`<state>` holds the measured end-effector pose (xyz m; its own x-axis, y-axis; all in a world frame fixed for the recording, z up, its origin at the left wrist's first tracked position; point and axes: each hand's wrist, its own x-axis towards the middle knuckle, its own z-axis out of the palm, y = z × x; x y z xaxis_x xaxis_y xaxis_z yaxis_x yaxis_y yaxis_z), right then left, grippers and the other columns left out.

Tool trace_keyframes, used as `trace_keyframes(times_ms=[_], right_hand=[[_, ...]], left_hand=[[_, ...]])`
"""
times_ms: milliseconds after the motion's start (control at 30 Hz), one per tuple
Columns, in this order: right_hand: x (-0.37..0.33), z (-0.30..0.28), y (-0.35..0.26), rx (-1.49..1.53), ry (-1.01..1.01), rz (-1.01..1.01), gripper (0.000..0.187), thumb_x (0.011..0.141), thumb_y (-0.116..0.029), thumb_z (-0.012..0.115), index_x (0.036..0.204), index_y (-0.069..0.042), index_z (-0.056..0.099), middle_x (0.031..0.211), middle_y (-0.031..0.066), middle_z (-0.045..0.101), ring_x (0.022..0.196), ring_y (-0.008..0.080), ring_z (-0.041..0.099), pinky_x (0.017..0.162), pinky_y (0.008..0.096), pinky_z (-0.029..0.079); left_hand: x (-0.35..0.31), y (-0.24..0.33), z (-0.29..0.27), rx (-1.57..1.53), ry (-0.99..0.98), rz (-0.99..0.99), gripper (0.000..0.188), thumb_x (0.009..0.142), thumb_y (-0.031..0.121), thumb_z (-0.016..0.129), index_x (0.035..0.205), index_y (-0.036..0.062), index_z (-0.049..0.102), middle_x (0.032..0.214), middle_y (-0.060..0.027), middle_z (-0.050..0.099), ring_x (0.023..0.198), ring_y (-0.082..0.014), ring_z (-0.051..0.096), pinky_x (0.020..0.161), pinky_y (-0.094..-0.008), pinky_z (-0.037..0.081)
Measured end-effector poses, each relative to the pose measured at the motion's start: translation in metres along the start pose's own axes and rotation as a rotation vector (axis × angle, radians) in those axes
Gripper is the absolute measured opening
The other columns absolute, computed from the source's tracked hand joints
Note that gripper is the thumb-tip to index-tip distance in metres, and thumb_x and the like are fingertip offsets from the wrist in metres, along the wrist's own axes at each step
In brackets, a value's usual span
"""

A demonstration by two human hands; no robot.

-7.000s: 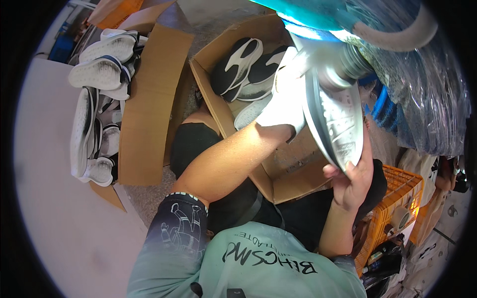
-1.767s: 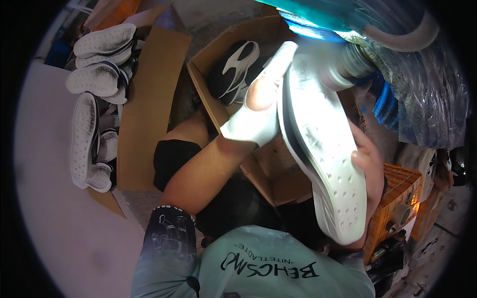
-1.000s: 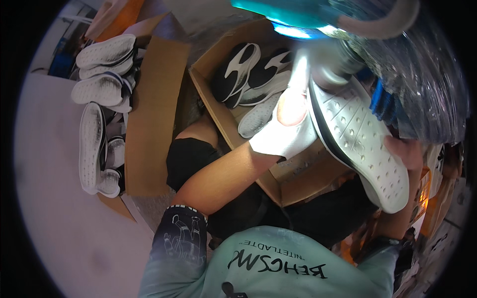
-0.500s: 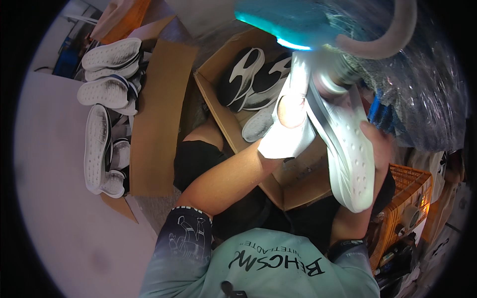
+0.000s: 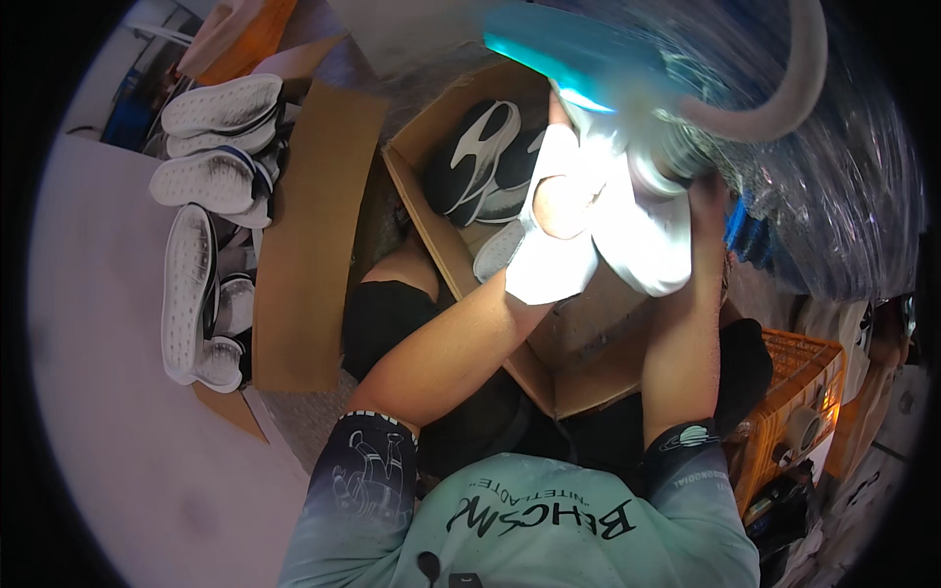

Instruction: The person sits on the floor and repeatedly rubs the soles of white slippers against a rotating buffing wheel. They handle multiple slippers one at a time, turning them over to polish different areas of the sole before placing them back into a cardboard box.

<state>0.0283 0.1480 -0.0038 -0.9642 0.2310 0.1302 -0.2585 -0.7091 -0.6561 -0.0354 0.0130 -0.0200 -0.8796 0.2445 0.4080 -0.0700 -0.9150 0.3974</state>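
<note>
A white shoe sole (image 5: 642, 240) is raised under a teal lamp (image 5: 578, 49), strongly lit and partly washed out by glare. My left hand (image 5: 569, 211), in a white covering with an opening on its back, lies against the sole's left side. Glare and the lamp hide most of its fingers. At the sole's right edge is my bare right hand (image 5: 708, 201), holding the sole; its fingertips are hidden behind the lamp fitting. Below, an open cardboard box (image 5: 588, 377) contains several black-and-white soles (image 5: 480, 162).
On the left, more white soles (image 5: 189, 294) stand stacked beside a cardboard flap (image 5: 319, 235). A curved grey tube (image 5: 809, 69) and clear plastic wrap (image 5: 833, 186) crowd the upper right. An orange crate (image 5: 799, 367) stands by my right knee.
The sole has moved up and away from me and turned, with its near end now farther off. My right hand has gone up with it; my left hand has shifted slightly left.
</note>
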Motion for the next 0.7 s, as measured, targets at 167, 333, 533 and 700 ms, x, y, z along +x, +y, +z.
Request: trace_keyframes(times_ms=[167, 333, 533, 700], right_hand=[[0.041, -0.047, -0.004, 0.213, -0.181, -0.051, 0.052, 0.096, -0.024, 0.051, 0.14, 0.003, 0.047, 0.138, 0.0158, 0.054, 0.124, 0.0308, 0.053, 0.107, 0.0457, 0.042], [0.042, -0.084, -0.012, 0.265, -0.207, -0.103, 0.051, 0.099, -0.027, 0.049, 0.141, 0.002, 0.047, 0.142, 0.0141, 0.052, 0.129, 0.0308, 0.051, 0.11, 0.047, 0.04], [-0.023, -0.127, -0.05, -0.52, 0.406, -0.494, 0.041, 0.101, -0.021, 0.049, 0.136, 0.0, 0.049, 0.138, 0.0169, 0.052, 0.117, 0.0336, 0.057, 0.104, 0.0508, 0.045], [-0.16, -0.096, -0.054, -0.479, 0.536, -0.252, 0.073, 0.087, -0.007, 0.06, 0.152, 0.0, 0.028, 0.144, 0.0222, 0.046, 0.124, 0.0365, 0.056, 0.097, 0.0474, 0.054]], left_hand=[[0.001, 0.005, 0.017, -0.346, 0.019, -0.122, 0.081, 0.084, 0.003, 0.066, 0.153, 0.0038, 0.025, 0.142, -0.0181, 0.047, 0.129, -0.0294, 0.05, 0.107, -0.0394, 0.044], [-0.005, 0.013, 0.024, 0.235, 0.002, -0.048, 0.056, 0.091, 0.005, 0.064, 0.142, 0.0025, 0.041, 0.134, -0.0135, 0.054, 0.124, -0.0255, 0.054, 0.106, -0.0361, 0.043], [-0.02, 0.012, 0.022, 0.56, 0.037, -0.053, 0.03, 0.1, 0.013, 0.051, 0.127, -0.0006, 0.054, 0.12, -0.0119, 0.06, 0.113, -0.0204, 0.058, 0.098, -0.0343, 0.048], [-0.024, 0.003, 0.009, 0.554, -0.067, 0.072, 0.039, 0.098, 0.011, 0.059, 0.134, 0.0006, 0.05, 0.127, -0.0112, 0.059, 0.116, -0.0205, 0.058, 0.103, -0.0341, 0.046]])
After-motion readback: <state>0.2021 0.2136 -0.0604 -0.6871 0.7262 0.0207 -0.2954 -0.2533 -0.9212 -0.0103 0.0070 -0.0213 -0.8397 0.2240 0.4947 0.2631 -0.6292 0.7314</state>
